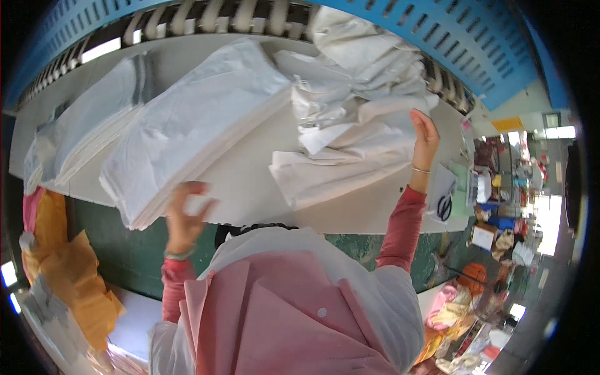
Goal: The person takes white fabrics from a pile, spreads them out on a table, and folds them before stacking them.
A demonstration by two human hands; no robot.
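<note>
My left hand (186,215), blurred by motion, has its fingers apart by the near edge of a tall stack of flat white fabric pieces (194,106), holding nothing that I can see. My right hand (425,134) is at the right edge of loose, crumpled white cloths (340,172), its fingers curled together; whether they grip the cloth is hidden. Another layered stack of white pieces (97,125) lies farther left on the pale table (244,194).
A blue slotted machine guard (437,34) and rollers run along the far edge. Black scissors (444,208) and papers lie at the table's right end. Orange cloth (59,262) hangs at the left. A cluttered workshop with shelves and piles of fabric (447,306) shows at right.
</note>
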